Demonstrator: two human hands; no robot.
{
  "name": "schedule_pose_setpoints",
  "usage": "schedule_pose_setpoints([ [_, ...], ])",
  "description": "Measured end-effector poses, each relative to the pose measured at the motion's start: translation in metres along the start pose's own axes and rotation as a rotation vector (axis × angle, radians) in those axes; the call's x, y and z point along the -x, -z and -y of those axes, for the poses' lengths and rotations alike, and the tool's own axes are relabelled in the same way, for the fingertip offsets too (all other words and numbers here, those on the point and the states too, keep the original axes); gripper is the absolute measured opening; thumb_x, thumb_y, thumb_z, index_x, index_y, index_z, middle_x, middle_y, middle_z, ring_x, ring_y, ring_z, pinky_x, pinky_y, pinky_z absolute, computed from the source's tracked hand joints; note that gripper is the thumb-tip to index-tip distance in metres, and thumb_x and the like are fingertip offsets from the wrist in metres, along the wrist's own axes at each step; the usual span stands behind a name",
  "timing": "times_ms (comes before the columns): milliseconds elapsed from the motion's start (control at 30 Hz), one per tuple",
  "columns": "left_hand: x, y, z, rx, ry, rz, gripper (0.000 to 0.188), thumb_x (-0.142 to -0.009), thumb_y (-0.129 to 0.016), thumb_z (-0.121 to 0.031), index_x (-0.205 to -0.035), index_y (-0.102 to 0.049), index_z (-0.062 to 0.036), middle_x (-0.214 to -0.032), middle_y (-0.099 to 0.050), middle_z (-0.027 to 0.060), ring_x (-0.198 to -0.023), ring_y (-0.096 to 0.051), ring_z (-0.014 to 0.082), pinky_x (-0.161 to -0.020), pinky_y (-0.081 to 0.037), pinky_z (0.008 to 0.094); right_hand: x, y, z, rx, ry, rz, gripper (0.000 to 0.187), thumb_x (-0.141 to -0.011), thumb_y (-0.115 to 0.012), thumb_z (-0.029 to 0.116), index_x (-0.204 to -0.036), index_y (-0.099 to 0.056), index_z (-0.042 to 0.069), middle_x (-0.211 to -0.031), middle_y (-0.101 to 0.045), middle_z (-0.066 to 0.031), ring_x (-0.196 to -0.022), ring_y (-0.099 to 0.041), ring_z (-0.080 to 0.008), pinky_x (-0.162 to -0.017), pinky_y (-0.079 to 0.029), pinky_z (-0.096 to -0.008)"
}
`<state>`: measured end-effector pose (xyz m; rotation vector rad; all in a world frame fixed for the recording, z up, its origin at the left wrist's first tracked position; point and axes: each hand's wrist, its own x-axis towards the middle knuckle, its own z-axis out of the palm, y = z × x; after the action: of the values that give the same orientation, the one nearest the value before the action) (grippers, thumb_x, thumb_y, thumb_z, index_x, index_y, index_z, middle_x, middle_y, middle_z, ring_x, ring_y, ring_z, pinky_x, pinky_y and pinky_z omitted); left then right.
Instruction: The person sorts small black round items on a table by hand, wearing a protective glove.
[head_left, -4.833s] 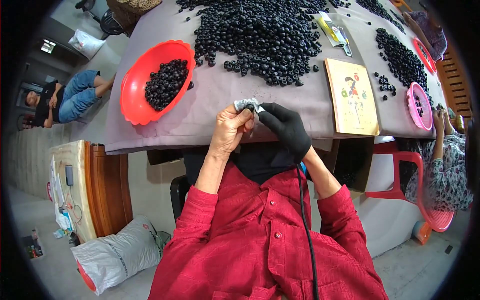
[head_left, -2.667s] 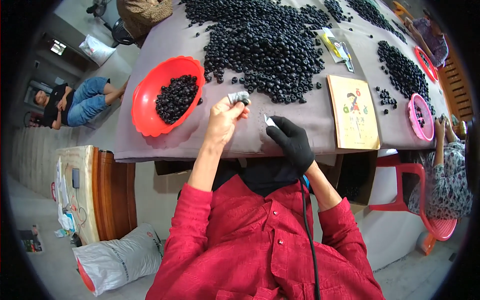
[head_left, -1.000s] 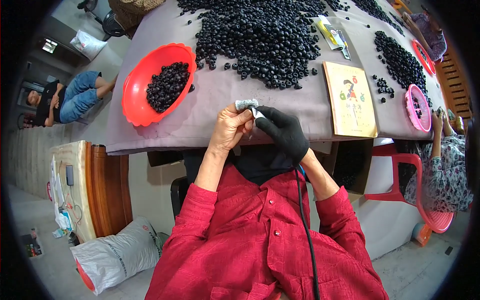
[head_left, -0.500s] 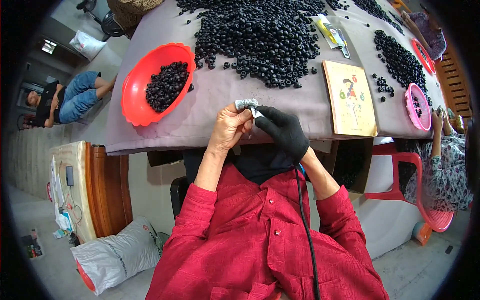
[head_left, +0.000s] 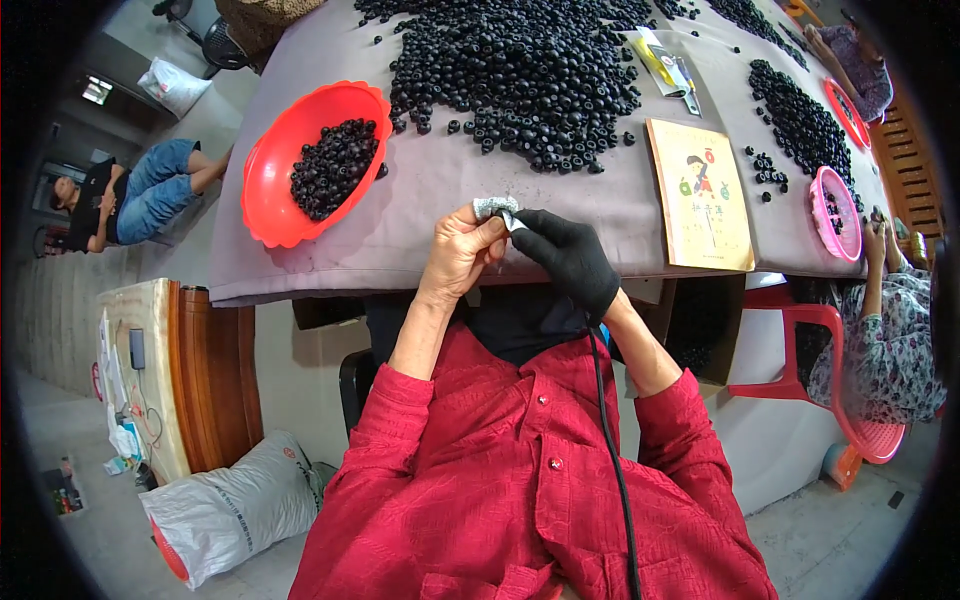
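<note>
Over the table's near edge, my two hands meet at the fingertips. My left hand [head_left: 456,252] is bare and closed in a pinch, with a pale speckled finger cover [head_left: 492,206] around its index finger. My right hand [head_left: 572,265] wears a black glove, its fingers closed at the same spot. A small white pointed piece [head_left: 513,220] shows between the fingertips; whatever else they grip is hidden. Beyond them lies a large heap of small round black pieces [head_left: 510,80]. More of these fill part of the red scalloped bowl [head_left: 268,190] to the left.
Right of the heap are a yellow-covered book [head_left: 702,195] and a packaged yellow tool [head_left: 662,70]. A pink basket [head_left: 850,240] and a second red bowl [head_left: 845,115] stand farther right, near two people. Another person sits at far left. A black cord [head_left: 612,440] hangs down my shirt.
My hands stay together over the table edge with only a slight shift of the fingers. Otherwise the table looks the same.
</note>
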<state>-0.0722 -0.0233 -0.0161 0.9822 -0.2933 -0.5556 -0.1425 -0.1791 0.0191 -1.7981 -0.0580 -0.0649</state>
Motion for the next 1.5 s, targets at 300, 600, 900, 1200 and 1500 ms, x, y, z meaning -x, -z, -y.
schedule_pose_setpoints([
  [300,0.001,0.0,-0.002,-0.021,0.022,0.004,0.014,-0.084,-0.059,-0.008,-0.095,-0.062,-0.0013,-0.067,-0.057,0.0014,-0.053,-0.049,0.0057,-0.045,-0.036,0.0174,-0.002,-0.001,-0.004,-0.031,0.024,0.0,0.032,-0.086,-0.055,0.026,-0.105,-0.059,0.0,-0.093,-0.064,-0.0143,-0.085,-0.061,-0.0161,-0.075,-0.046,-0.0297],
  [600,0.001,-0.002,0.001,0.042,0.023,0.005,0.015,-0.083,-0.06,-0.01,-0.096,-0.062,-0.0015,-0.069,-0.057,0.0017,-0.053,-0.049,0.0063,-0.047,-0.037,0.0179,0.0,0.002,-0.006,-0.156,0.024,0.011,0.032,-0.086,-0.056,0.024,-0.106,-0.059,-0.001,-0.09,-0.064,-0.0094,-0.083,-0.056,-0.0106,-0.076,-0.045,-0.0274],
  [900,0.0,-0.002,-0.002,0.082,0.047,0.011,0.016,-0.083,-0.06,-0.009,-0.097,-0.062,-0.0018,-0.069,-0.058,0.0017,-0.054,-0.049,0.0065,-0.047,-0.038,0.0181,0.001,0.007,-0.005,-0.129,0.0,0.04,0.032,-0.086,-0.057,0.023,-0.107,-0.059,0.0,-0.09,-0.064,-0.0083,-0.083,-0.055,-0.0089,-0.076,-0.045,-0.0265],
  [1200,0.009,-0.01,-0.008,-0.008,0.067,-0.064,0.012,-0.085,-0.058,-0.011,-0.093,-0.062,-0.003,-0.068,-0.058,0.0018,-0.052,-0.05,0.007,-0.045,-0.039,0.0193,0.0,0.005,-0.003,-0.128,-0.054,0.006,0.029,-0.086,-0.056,0.022,-0.106,-0.059,0.0,-0.089,-0.063,-0.0061,-0.082,-0.054,-0.0085,-0.074,-0.044,-0.0257],
  [1500,0.02,0.004,-0.12,-0.628,-0.403,-0.485,0.02,-0.081,-0.059,-0.006,-0.1,-0.061,-0.0028,-0.07,-0.059,0.0029,-0.05,-0.05,0.0053,-0.042,-0.038,0.018,0.003,0.007,0.008,-0.2,-0.171,-0.045,0.03,-0.086,-0.056,0.021,-0.106,-0.058,-0.002,-0.089,-0.061,-0.0021,-0.082,-0.05,-0.0075,-0.075,-0.043,-0.0245],
])
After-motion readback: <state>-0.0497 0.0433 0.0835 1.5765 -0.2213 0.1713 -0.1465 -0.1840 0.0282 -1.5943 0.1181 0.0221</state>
